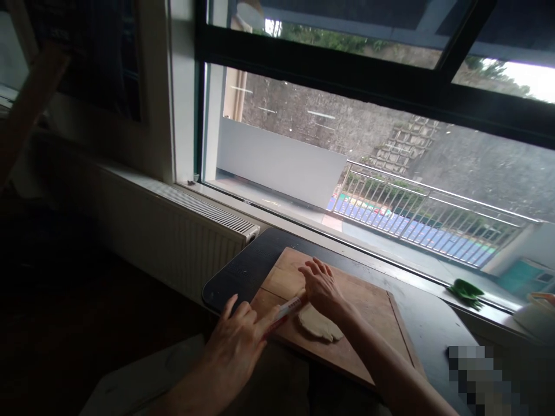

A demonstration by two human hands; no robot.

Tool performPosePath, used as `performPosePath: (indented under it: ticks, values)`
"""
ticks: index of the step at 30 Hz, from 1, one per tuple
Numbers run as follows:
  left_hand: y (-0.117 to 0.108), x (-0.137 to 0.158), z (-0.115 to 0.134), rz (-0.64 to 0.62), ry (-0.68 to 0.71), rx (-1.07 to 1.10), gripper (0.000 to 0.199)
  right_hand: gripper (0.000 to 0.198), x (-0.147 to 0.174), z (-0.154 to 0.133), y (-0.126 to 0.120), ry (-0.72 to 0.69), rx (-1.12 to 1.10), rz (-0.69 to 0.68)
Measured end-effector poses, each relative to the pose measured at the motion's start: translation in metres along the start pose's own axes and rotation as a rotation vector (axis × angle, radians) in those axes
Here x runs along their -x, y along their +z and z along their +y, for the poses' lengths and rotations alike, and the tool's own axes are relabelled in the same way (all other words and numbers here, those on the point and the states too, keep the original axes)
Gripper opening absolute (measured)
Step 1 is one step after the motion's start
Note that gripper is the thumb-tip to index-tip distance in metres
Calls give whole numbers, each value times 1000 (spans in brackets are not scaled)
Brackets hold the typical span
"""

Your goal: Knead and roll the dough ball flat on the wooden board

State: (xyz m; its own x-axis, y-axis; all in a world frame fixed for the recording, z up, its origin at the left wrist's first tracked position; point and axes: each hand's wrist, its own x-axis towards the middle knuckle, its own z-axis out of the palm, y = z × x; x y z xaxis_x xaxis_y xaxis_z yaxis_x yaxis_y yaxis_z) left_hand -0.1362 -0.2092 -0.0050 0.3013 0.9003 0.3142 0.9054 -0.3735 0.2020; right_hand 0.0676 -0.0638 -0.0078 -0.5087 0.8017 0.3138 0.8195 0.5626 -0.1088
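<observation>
A rolling pin [284,312], wrapped in white with red markings, lies slantwise between my two hands over a wooden board. My left hand [240,332] is closed on its near end, with the forefinger along it. The far end is under my right hand [323,289], which grips it from above with bent, slightly parted fingers; the palm hides that end. Just right of the pin, a flat, uneven round of pale dough [318,323] lies on the board [364,312], partly covered by my right wrist.
A dark table [243,268] carries the board, beside a window sill with a green leaf-shaped item [466,292]. A white radiator [182,208] runs along the wall. Another person's forearm [30,104] shows at far left. A pale container [537,318] stands at the right.
</observation>
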Motion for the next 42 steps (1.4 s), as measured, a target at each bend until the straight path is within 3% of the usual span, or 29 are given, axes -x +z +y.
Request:
performPosePath:
  ticks: [2, 6, 10, 15, 19, 25, 29, 32, 37, 42]
  values:
    - [0, -1, -3, -23, 6, 22, 49, 47, -7, 0, 1, -8, -54, -39]
    - [-3, -5, -16, -84, -15, 80, 45, 41, -31, -1, 13, 133, -169, -68]
    - [-9, -8, -21, -131, -52, 91, 43, 39, -51, -7, 22, 167, -88, -48]
    - [-9, -10, -17, -127, -57, 61, 42, 40, -58, -12, 18, 204, 10, -130]
    - [2, -9, -12, -48, 5, 26, 47, 40, -34, -9, 8, 247, 23, -185]
    - [-1, -13, 8, 14, 89, -34, 53, 42, 45, 0, -13, 239, 51, -72]
    - [-6, -26, 27, 18, 168, -22, 49, 37, 65, 9, -24, 216, 101, 20]
    - [-1, -38, 36, -9, 199, 9, 45, 34, 52, 15, -21, 281, 29, 65]
    - [9, -52, 33, 5, 109, 0, 35, 36, 17, 19, -6, 398, -36, 260]
    - [10, -55, 29, 47, 56, -46, 35, 34, -18, 27, -1, 406, 0, 237]
